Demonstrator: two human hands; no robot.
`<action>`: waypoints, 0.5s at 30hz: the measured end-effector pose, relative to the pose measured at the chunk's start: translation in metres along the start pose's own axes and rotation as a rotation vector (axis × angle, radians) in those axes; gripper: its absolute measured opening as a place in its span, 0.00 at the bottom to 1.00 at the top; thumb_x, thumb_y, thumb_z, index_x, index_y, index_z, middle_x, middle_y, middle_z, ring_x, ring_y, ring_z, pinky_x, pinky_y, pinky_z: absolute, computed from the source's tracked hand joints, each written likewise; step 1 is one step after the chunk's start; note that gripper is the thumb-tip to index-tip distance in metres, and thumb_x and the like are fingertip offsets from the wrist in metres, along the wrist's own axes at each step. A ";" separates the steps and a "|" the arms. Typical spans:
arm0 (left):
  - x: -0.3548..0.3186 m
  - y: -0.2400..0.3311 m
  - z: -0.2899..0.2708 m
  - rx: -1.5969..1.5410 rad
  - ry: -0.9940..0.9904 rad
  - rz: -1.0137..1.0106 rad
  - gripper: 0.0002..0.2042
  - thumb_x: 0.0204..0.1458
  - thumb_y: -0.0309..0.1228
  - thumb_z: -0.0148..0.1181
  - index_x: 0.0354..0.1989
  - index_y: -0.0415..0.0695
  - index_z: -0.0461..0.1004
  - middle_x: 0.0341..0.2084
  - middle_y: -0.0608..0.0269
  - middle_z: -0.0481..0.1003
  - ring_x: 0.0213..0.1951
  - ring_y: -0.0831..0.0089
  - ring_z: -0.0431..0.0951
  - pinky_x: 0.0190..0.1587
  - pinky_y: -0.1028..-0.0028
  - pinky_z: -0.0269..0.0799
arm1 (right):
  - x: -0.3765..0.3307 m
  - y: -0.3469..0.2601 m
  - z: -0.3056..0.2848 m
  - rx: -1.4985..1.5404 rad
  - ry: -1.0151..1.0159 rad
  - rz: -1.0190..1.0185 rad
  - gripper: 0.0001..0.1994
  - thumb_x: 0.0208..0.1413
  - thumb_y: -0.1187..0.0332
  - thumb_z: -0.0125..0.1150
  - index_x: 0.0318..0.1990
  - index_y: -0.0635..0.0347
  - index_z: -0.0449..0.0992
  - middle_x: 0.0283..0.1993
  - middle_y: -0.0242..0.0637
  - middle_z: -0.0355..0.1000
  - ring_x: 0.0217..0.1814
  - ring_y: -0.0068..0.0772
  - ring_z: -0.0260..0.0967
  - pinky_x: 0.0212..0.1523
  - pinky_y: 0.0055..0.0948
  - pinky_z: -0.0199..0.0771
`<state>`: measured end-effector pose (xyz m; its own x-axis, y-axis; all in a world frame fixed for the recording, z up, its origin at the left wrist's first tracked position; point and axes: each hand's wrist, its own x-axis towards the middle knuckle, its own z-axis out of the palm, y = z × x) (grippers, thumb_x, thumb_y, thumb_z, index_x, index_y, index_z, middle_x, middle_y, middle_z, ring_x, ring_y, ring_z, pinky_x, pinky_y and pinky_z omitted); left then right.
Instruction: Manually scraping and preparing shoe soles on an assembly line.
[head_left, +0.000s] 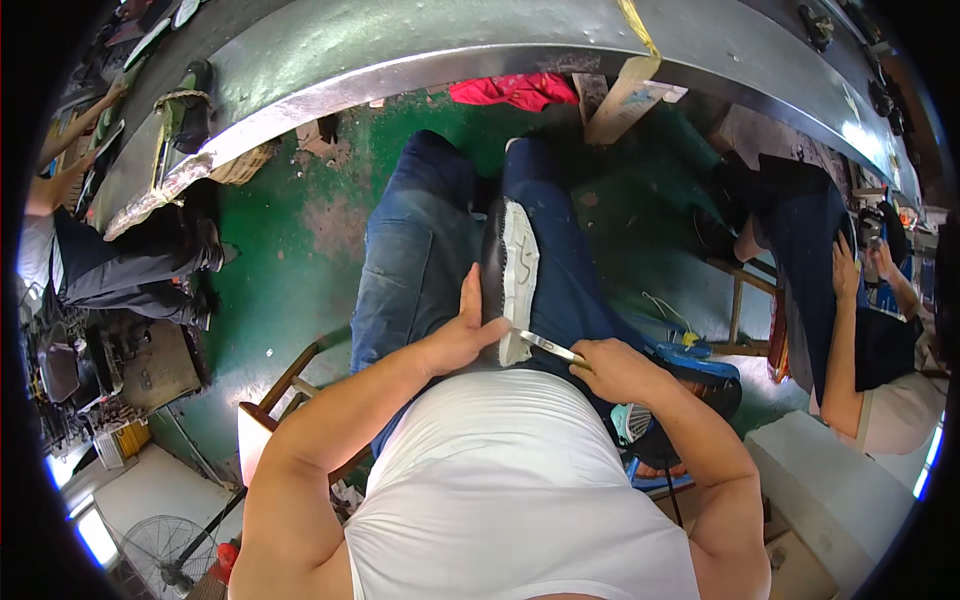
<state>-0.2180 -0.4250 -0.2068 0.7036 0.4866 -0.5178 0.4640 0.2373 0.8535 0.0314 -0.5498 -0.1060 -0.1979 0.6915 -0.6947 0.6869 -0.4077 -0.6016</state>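
A shoe with a dark upper and a white sidewall or sole (518, 270) lies lengthwise along my thighs, its side turned up. My left hand (468, 335) grips it near its close end, thumb pressed against the white edge. In my right hand (615, 368) is a slim silver metal hand tool (550, 346), its tip at the white edge near my left thumb. The exact kind of tool cannot be made out. My right fingers are wrapped round its handle end.
A metal-topped workbench (400, 45) curves across in front, with a dark green shoe (190, 105) on its left. Red cloth (515, 91) lies beneath it. Co-workers sit at both sides, one's arm (845, 330) at right. A wooden stool (745, 310) and a fan (168, 550) stand nearby.
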 end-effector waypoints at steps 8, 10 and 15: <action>0.002 0.026 0.012 -0.225 -0.029 -0.056 0.55 0.57 0.28 0.60 0.72 0.47 0.12 0.74 0.44 0.35 0.74 0.61 0.44 0.72 0.71 0.44 | -0.016 0.002 -0.033 0.018 -0.062 0.019 0.13 0.62 0.62 0.57 0.40 0.66 0.75 0.34 0.55 0.76 0.39 0.58 0.76 0.41 0.48 0.73; 0.002 0.025 0.015 -0.324 -0.037 -0.038 0.59 0.52 0.26 0.64 0.71 0.45 0.11 0.73 0.42 0.37 0.74 0.61 0.45 0.72 0.70 0.46 | -0.013 -0.004 -0.036 0.118 0.064 -0.025 0.15 0.65 0.60 0.53 0.39 0.66 0.74 0.31 0.52 0.76 0.35 0.55 0.75 0.37 0.44 0.71; 0.003 0.047 0.013 -0.146 -0.091 -0.084 0.62 0.49 0.27 0.68 0.71 0.43 0.10 0.73 0.42 0.38 0.73 0.60 0.48 0.71 0.70 0.48 | 0.036 -0.006 -0.007 0.129 0.369 -0.150 0.19 0.67 0.57 0.49 0.38 0.68 0.73 0.33 0.56 0.76 0.37 0.60 0.75 0.39 0.48 0.72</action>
<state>-0.1871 -0.4231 -0.1693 0.7149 0.3831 -0.5849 0.4445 0.3966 0.8032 0.0249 -0.5175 -0.1245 -0.0089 0.9067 -0.4218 0.5713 -0.3415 -0.7463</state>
